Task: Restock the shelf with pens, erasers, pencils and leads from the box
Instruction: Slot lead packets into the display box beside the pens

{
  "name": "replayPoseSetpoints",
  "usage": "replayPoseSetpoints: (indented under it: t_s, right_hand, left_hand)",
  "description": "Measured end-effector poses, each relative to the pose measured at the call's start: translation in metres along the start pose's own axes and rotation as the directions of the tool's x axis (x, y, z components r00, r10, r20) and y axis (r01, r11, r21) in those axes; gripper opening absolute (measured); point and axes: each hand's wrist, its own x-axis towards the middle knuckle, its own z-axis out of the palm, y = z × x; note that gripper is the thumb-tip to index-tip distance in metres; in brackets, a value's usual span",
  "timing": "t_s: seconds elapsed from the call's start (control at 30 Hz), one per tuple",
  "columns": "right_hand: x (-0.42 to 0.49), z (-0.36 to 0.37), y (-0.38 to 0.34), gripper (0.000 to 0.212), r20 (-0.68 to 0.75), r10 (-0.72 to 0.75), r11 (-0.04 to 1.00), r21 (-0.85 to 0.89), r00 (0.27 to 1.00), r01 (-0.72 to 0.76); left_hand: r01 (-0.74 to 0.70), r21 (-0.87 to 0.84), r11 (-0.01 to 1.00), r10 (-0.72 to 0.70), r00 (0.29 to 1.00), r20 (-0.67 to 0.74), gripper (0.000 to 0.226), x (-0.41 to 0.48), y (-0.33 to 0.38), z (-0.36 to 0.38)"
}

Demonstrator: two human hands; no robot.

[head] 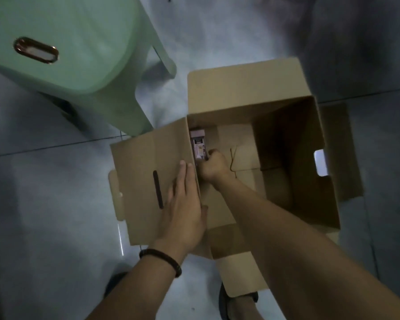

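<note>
1. So the cardboard box (286, 125) is sitting open on the grey tiled floor (44, 192), flaps splayed out on all sides, and the person is leaning right over it, looking straight down inside.

2. The left hand (185, 204) is lying flat and released on the left flap (143, 181), fingers stretched out along the fold, thumb tucked over the box edge. It isn't gripping anything. My guess is it's pinning that flap down so it isn't springing back over the opening, and steadying the box while the other arm digs around.

3. The right hand (214, 166) is reaching deep into the box and curling its fingers around the near end of a small pinkish packet (198, 145). Looks like it's closing on it, though whether it's a firm grip or just first contact I honestly can't tell, the light is pretty dim.

4. That packet is standing pressed up against the left inner wall, near the far left corner. Could be leads or erasers, the label is too blurry to read.

5. The rest of the box floor is looking bare, so I'm thinking this is close to the last item left.

6. A pale green plastic stool (67, 42) is sitting just beside the box at upper left. The shelf isn't showing anywhere here, so the packet is going to need carrying off somewhere out of view.
</note>
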Motion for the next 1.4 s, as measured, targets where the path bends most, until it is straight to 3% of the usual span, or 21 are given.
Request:
replayPoseSetpoints:
  t_s: [0.13, 0.27, 0.37, 0.47, 0.6, 0.73, 0.87, 1.0, 1.1, 1.17, 1.27, 1.4]
  right_hand:
    - [0.015, 0.017, 0.005, 0.037, -0.063, 0.010, 0.993, 0.121, 0.998, -0.003]
    - [0.020, 0.020, 0.006, 0.041, 0.033, 0.069, 0.977, 0.202, 0.997, -0.075]
    - [0.017, 0.013, 0.012, 0.041, 0.064, 0.020, 0.991, 0.132, 0.998, -0.028]
    - [-0.033, -0.011, 0.013, 0.027, 0.069, -0.075, 0.983, 0.175, 0.995, 0.062]
    - [-0.153, -0.073, -0.019, 0.016, 0.082, -0.252, 0.931, 0.294, 0.964, 0.218]
    - [-0.300, -0.144, -0.092, 0.025, 0.158, -0.353, 0.880, 0.391, 0.922, 0.270]
    - [-0.435, -0.190, -0.177, 0.027, 0.202, -0.478, 0.830, 0.423, 0.854, 0.364]
    - [-0.557, -0.206, -0.252, 0.017, 0.207, -0.535, 0.825, 0.336, 0.819, 0.454]
    - [-0.628, -0.208, -0.294, 0.001, 0.181, -0.649, 0.760, 0.185, 0.739, 0.623]
    - [-0.669, -0.208, -0.321, 0.012, 0.196, -0.708, 0.705, 0.129, 0.679, 0.698]
    - [-0.737, -0.189, -0.354, 0.013, 0.376, -0.727, 0.662, 0.164, 0.574, 0.731]
    - [-0.835, -0.137, -0.374, 0.040, 0.525, -0.772, 0.526, 0.212, 0.357, 0.824]
  left_hand:
    - [-0.003, -0.074, 0.997, 0.001, 1.000, -0.028, 0.106, -0.002, -0.004, 0.006]
    - [-0.028, -0.089, 0.996, 0.025, 0.999, -0.030, 0.106, -0.003, -0.002, 0.003]
    - [0.011, -0.114, 0.993, -0.006, 0.999, 0.050, 0.099, -0.001, -0.002, -0.003]
    - [0.101, -0.309, 0.946, -0.081, 0.994, 0.078, 0.077, -0.008, 0.006, -0.025]
    - [0.199, -0.577, 0.792, -0.236, 0.972, 0.011, 0.049, -0.040, 0.026, -0.086]
    - [0.282, -0.828, 0.484, -0.228, 0.955, 0.192, 0.032, -0.109, 0.062, -0.180]
    - [0.235, -0.954, 0.187, -0.112, 0.970, 0.217, 0.041, -0.199, 0.108, -0.307]
    - [0.118, -0.993, 0.012, -0.176, 0.978, 0.114, 0.038, -0.300, 0.121, -0.413]
    - [-0.027, -0.999, -0.040, -0.220, 0.975, -0.017, 0.033, -0.376, 0.119, -0.468]
    - [-0.140, -0.989, -0.041, -0.300, 0.946, -0.121, 0.029, -0.433, 0.113, -0.495]
    - [-0.261, -0.965, 0.016, -0.442, 0.864, -0.241, 0.028, -0.526, 0.097, -0.524]
    - [-0.396, -0.918, 0.005, -0.610, 0.726, -0.316, 0.028, -0.647, 0.072, -0.539]
